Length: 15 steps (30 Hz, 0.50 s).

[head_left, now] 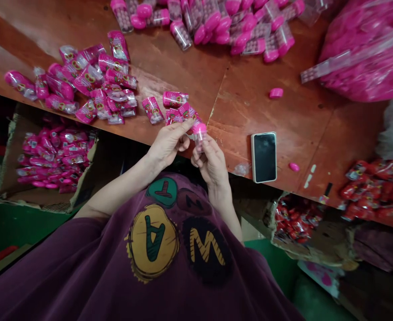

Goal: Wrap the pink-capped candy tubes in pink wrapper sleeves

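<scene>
A small clear candy bottle (199, 139) with a pink cap stands in the grip of my right hand (213, 162), whose thumb and fingers close round its lower part. Pale pink candies show through its wall. My left hand (170, 143) is closed in a pinch, its fingertips beside the cap; what they hold, if anything, is hidden. Just beyond the fingertips lie several printed pink sleeves (187, 110). One more wrapped bottle (153, 110) rests on the table to their left.
Wrapped pink bottles (89, 80) heap at left, above a cardboard box (7, 156) of more. Unlabelled bottles (213, 20) line the far side. A phone (264, 157), a loose pink cap (276, 92), a bag of pink pieces (370, 53) and red packets (373, 187) lie right.
</scene>
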Motion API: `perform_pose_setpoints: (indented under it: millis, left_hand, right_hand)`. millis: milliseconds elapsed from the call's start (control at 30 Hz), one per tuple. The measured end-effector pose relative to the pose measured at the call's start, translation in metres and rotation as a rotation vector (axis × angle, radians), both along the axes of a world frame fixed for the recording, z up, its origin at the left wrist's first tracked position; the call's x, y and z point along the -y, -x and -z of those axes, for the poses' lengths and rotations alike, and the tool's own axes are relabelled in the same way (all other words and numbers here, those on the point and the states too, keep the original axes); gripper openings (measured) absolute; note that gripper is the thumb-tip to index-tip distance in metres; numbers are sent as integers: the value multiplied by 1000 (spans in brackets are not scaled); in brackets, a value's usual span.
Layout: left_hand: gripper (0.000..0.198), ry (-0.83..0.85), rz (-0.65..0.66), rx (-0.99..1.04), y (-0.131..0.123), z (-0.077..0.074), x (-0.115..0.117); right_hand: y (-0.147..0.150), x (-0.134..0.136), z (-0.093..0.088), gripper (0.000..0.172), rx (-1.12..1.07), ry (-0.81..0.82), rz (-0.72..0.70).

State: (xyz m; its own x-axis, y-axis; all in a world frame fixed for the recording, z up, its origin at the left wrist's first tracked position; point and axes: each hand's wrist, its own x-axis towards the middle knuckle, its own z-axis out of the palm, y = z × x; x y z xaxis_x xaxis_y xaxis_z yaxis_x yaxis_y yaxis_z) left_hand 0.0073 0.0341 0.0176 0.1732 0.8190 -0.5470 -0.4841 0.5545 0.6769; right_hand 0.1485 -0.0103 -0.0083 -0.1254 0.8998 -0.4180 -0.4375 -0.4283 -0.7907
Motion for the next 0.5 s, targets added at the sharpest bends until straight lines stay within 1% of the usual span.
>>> perform_pose_setpoints:
  millis: [67, 133, 200, 267, 300, 367, 433, 500]
  left_hand:
    - [42, -27, 27, 7, 0, 1, -2]
    - [41, -33, 65, 17, 0, 5, -5]
    - [42, -14, 95, 33, 1, 10, -8]
    - [43, 20, 128, 66, 1, 14, -10]
    - [42, 34, 147, 87, 2, 15, -11]
    - [40, 46, 179, 129, 2, 15, -12]
    - [36, 40, 187, 152, 2, 13, -11]
    - [31, 27, 187, 155, 1, 10, -9]
  right_hand:
    - [1, 0, 3, 40, 73, -44, 27]
    - [4, 3, 8, 45, 209, -131, 57]
    - [8, 6, 12, 46, 350, -213, 74]
    - [11, 9, 13, 47, 427, -256, 82]
    - [12, 9, 13, 47, 422, -256, 83]
    - [12, 9, 12, 48, 333, -221, 71]
    - [10, 7, 11, 51, 211, -164, 53]
    - [8, 5, 13, 54, 143, -130, 35]
